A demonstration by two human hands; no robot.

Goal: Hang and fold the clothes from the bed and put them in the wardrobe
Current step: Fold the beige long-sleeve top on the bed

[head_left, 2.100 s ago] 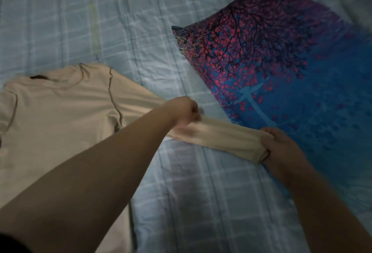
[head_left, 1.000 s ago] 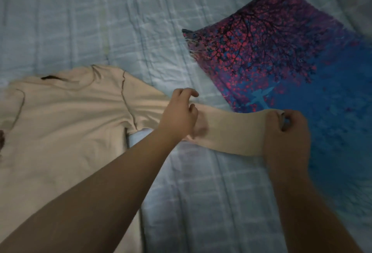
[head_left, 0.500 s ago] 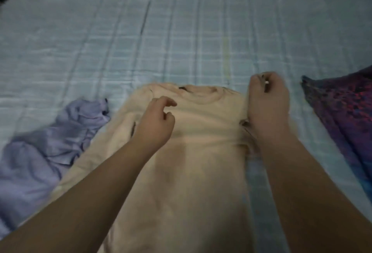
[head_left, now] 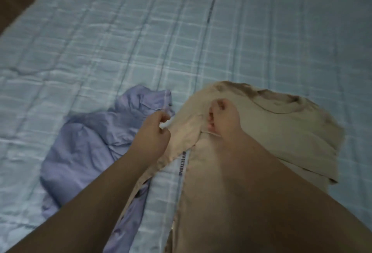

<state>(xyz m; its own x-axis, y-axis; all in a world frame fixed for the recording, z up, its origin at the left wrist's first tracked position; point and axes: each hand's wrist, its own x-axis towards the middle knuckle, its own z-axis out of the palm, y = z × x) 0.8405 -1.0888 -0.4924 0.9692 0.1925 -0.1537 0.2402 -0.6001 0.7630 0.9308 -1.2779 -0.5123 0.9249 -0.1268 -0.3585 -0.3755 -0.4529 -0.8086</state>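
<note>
Beige long-sleeved top (head_left: 281,124): right sleeve now folded in; left hand (head_left: 151,134) pinches left sleeve (head_left: 181,138), right hand (head_left: 223,118) curled, pressing shoulder; lavender shirt (head_left: 90,142) beside it.

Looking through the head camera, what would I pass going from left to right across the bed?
Lilac garment → left hand, pinching the beige sleeve → right hand, resting on the beige top. All lie on the checked blue bedsheet.
</note>
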